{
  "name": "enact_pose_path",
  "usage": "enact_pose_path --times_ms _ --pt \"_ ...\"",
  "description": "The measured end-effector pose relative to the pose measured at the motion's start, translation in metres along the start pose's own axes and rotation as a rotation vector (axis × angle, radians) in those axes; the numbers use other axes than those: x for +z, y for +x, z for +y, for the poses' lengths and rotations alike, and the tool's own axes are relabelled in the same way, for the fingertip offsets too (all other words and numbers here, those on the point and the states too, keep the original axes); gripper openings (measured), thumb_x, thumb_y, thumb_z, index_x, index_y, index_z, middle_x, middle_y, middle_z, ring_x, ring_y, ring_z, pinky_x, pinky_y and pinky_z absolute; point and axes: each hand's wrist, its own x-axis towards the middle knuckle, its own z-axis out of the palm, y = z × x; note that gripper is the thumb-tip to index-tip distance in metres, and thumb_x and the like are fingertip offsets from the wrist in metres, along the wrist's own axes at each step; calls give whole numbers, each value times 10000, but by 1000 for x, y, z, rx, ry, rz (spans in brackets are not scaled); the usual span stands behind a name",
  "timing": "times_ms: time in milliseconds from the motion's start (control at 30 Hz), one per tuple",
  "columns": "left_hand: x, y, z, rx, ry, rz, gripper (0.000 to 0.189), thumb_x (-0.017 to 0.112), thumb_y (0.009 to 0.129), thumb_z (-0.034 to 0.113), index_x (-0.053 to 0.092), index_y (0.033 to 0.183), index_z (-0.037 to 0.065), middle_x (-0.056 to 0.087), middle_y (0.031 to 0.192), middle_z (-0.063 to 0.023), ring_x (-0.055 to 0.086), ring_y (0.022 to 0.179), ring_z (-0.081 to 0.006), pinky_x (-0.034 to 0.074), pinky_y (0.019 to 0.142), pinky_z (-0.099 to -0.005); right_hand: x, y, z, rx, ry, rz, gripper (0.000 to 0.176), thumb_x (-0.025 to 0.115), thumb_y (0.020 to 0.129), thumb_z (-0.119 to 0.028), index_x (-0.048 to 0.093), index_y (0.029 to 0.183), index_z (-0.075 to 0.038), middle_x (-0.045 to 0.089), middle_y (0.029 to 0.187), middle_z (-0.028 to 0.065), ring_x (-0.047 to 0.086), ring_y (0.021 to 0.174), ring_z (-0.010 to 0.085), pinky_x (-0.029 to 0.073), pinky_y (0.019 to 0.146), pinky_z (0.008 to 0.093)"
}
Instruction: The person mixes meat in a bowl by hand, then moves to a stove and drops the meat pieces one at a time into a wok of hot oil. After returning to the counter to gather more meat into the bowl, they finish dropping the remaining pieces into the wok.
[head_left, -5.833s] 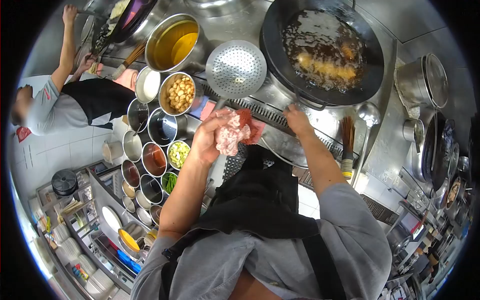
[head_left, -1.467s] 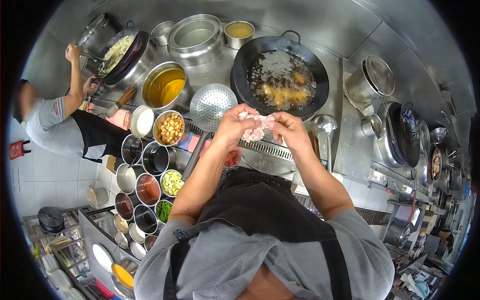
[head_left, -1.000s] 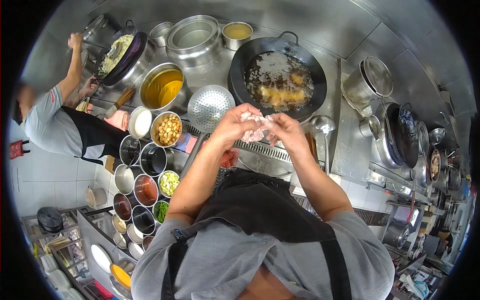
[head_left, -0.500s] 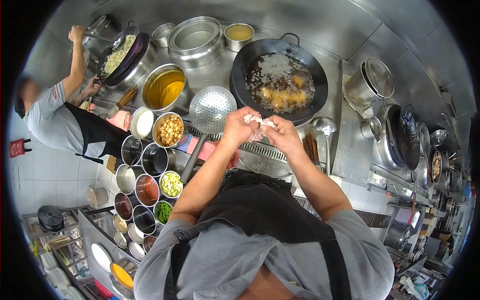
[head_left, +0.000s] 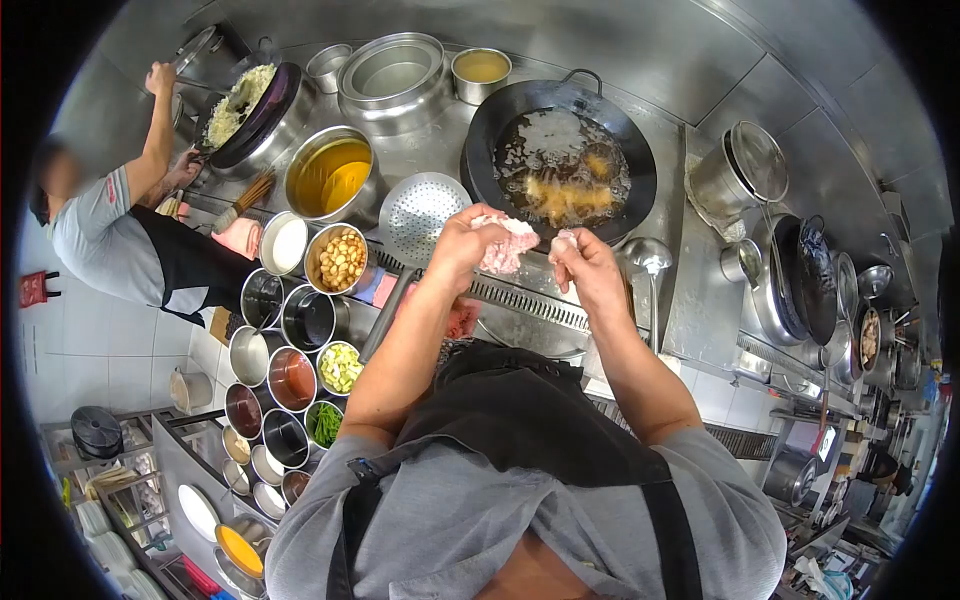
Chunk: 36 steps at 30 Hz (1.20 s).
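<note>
Left hand [head_left: 461, 245]: grasping pale-pink lumpy clump [head_left: 510, 252] | right hand [head_left: 592, 270]: pinching small pale-pink piece [head_left: 564, 240], apart | beyond: round black metal wok [head_left: 640, 178]

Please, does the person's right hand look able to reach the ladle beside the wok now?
Probably yes: the ladle lies just beside the right hand, and the way over looks free. However, this hand pinches a small pink piece, which it may need to release first.

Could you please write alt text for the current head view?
The left hand holds a pale pink, meat-like clump and the right hand a smaller piece, before a black wok of bubbly dark liquid. A perforated strainer lies beside the wok; farther left, another person tends pale food.
</note>
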Motion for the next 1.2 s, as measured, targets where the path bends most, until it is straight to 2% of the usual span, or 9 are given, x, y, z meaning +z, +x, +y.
enact_pose_path --times_ms 167,300,367,467,600,633,800,1067,1200 --pt "3 -6 0 -4 -210 -75 212 564 821 -55 540 1024 3 663 939 -153 666 796 -215 552 694 -325 12 -7 4 108 -110 -39 251 625 896 -257 590 949 -14 606 758 41 555 564 88 444 475 229" --pt "13 -6 -12 71 -250 -30 221 576 819 -56 533 1028 2 661 929 -160 661 793 -215 549 688 -329 28 -8 7 50 -252 -90 216 629 877 -200 601 965 -4 600 692 29 530 537 74 430 481 230" --pt "11 -6 -12 119 -285 45 217 576 803 -72 535 1005 -5 659 914 -167 660 774 -220 550 669 -336 24 -9 3 71 -286 -52 142 614 877 -106 580 959 5 609 769 39 545 543 79 431 467 219" --pt "3 -3 -11 106 -292 122 197 569 797 -81 534 975 -4 657 902 -168 661 759 -221 552 650 -336 20 -12 3 23 -162 -14 134 587 868 -100 604 964 -9 576 617 13 494 462 69 402 439 226" --pt "-18 -3 -2 90 -296 71 173 564 803 -70 533 954 8 656 892 -163 663 748 -231 560 634 -338 15 -16 -15 -8 -29 -3 117 551 867 -34 589 973 -2 605 704 36 555 537 93 451 450 225" --pt "-20 -3 -2 86 -283 66 173 566 805 -65 535 959 8 655 894 -159 662 747 -233 562 630 -343 5 -15 -10 -3 11 -51 154 578 865 -59 567 1001 13 617 810 58 591 629 120 487 484 252" --pt "-15 -10 -3 31 -302 76 188 565 795 -77 540 966 -4 659 885 -153 664 750 -224 553 620 -335 3 -18 -14 -55 130 -17 223 598 872 -109 536 1055 3 607 909 97 611 728 183 518 510 280" --pt "-15 -14 -14 -36 -348 41 258 578 780 -90 517 1018 -11 658 895 -158 670 754 -226 555 624 -338 -8 -19 -7 40 188 240 474 458 942 -507 500 830 -49 607 764 145 598 512 218 493 414 302" --pt "-20 -14 -18 -41 -347 10 250 576 783 -89 518 1012 -9 659 890 -152 671 751 -225 560 618 -345 -9 -24 -6 31 190 317 305 605 911 -311 524 797 -40 622 737 128 619 552 196 492 445 277"
